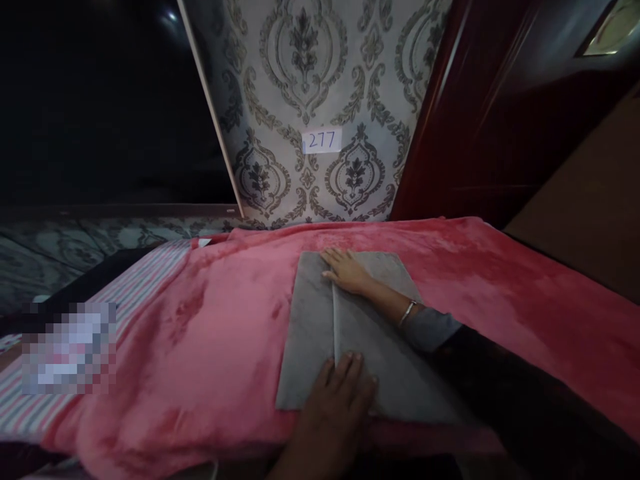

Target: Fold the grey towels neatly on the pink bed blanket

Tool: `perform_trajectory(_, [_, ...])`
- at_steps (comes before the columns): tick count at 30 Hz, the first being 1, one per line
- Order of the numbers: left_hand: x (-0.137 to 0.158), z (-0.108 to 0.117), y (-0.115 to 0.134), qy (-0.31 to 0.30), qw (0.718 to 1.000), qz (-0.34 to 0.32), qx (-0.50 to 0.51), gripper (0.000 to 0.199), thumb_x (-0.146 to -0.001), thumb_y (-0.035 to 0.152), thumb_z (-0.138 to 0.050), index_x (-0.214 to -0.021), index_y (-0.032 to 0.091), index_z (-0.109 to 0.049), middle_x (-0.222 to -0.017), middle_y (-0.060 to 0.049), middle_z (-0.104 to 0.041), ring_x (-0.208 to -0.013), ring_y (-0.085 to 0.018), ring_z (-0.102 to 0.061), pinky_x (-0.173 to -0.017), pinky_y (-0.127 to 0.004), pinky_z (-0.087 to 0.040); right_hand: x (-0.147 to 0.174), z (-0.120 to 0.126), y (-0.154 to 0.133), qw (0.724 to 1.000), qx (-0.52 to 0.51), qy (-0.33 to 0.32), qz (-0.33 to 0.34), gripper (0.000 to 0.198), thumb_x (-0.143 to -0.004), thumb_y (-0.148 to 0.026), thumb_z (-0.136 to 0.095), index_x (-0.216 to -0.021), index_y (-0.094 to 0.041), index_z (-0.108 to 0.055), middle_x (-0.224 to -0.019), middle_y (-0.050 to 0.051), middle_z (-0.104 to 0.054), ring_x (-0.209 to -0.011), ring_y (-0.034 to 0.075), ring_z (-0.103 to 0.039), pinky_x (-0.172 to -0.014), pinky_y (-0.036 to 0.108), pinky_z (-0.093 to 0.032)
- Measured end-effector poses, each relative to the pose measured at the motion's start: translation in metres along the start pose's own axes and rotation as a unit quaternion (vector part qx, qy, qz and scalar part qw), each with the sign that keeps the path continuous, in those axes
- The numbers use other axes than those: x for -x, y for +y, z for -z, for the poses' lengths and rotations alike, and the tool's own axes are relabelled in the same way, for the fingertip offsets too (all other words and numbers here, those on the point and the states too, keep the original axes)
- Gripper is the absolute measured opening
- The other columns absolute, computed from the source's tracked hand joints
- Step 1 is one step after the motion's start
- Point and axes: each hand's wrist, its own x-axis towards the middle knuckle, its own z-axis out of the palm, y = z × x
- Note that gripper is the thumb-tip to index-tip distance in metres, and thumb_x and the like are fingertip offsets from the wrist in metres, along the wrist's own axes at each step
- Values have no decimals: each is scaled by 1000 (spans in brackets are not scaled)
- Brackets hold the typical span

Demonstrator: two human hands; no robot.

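Observation:
A grey soft cloth (310, 333) lies flat, folded, on the pink plush blanket (225, 333). A straight pale edge runs down its middle from far to near, where its two sides meet. My right hand (347, 270), with a silver bracelet at the wrist, rests palm down near the cloth's far edge, fingers stretched out to the left. Closer to me, my left hand (340, 400) lies palm down on the near part of the cloth, its fingers apart and touching the middle edge. Neither hand grips anything.
Behind the blanket stands a patterned wall (310, 193) with a paper label (321, 141) reading 277. A large dark screen (110, 107) is at the left, a dark red wooden panel (480, 120) at the right. Striped fabric (135, 277) shows along the blanket's left side, beside a blurred patch.

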Motion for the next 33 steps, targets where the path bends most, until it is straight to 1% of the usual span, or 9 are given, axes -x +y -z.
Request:
perform_trajectory(3, [2, 4, 4, -39, 999, 11, 26, 51, -96, 23, -48, -147, 22, -44, -157, -9, -40, -146, -25, -35, -114, -45, -36, 14, -4, -5, 996, 18, -90, 8, 63, -101, -50, -42, -156, -22, -31, -162, 10, -23, -150, 29, -18, -120, 52, -15])
perform_trajectory(5, [5, 3, 8, -44, 998, 18, 37, 53, -95, 21, -48, -147, 22, -43, -157, -10, -39, -147, -26, -33, -114, -47, -37, 15, -4, -7, 993, 16, -115, -12, 62, -102, -50, -39, -157, -23, -31, -162, 9, -22, -150, 28, -17, -120, 50, -15])
perform_trajectory(12, [6, 7, 14, -36, 995, 45, 77, 53, -92, 15, -48, -145, 20, -47, -156, -11, -41, -147, -27, -34, -115, -50, -36, 14, 13, -17, 991, -8, -129, -31, 58, -105, -42, -35, -158, -18, -27, -163, 9, -18, -151, 26, -14, -121, 48, -13])
perform_trajectory(15, [5, 15, 8, -58, 991, 50, 111, 47, -94, 17, -47, -141, 22, -51, -154, -10, -45, -145, -24, -36, -116, -50, -35, 40, 15, -31, 990, -17, -141, -26, 56, -106, -43, -29, -158, -21, -28, -163, 8, -20, -151, 26, -13, -121, 49, -14])
perform_trajectory(17, [10, 20, 0, -56, 990, 88, 100, 44, -96, 21, -47, -140, 24, -52, -153, -9, -47, -145, -25, -37, -118, -55, -31, 70, 14, -45, 990, -14, -138, 9, 56, -106, -45, -30, -157, -21, -30, -163, 8, -21, -151, 26, -12, -121, 51, -12])
perform_trajectory(21, [35, 23, -12, -41, 981, 188, 33, 52, -95, 29, -51, -146, 21, -46, -155, -13, -42, -146, -32, -34, -115, -60, -32, 143, 6, -76, 987, -16, -121, 104, 57, -104, -47, -36, -156, -23, -33, -162, 8, -24, -151, 27, -13, -121, 54, -14])
perform_trajectory(26, [59, 40, -28, 16, 987, 144, 72, 35, -97, 20, -45, -126, 21, -64, -134, -10, -64, -129, -23, -56, -109, -47, -44, 212, 3, -104, 987, -58, -83, 123, 57, -103, -45, -43, -155, -25, -35, -161, 8, -26, -150, 25, -18, -121, 53, -19])
perform_trajectory(29, [44, 58, -39, 43, 982, 139, 121, 30, -98, 21, -43, -115, 21, -68, -116, -7, -74, -114, -20, -66, -98, -41, -52, 234, 9, -108, 983, -141, -43, 113, 54, -104, -45, -39, -153, -22, -39, -156, 8, -38, -146, 22, -31, -119, 47, -28])
perform_trajectory(33, [-2, 65, -32, 9, 986, 99, 132, 40, -101, 26, -37, -134, 17, -57, -137, -11, -62, -132, -22, -54, -107, -43, -47, 253, 17, -92, 981, -163, 104, 16, 50, -107, -40, -27, -148, -19, -46, -147, 10, -51, -138, 21, -44, -116, 45, -35])
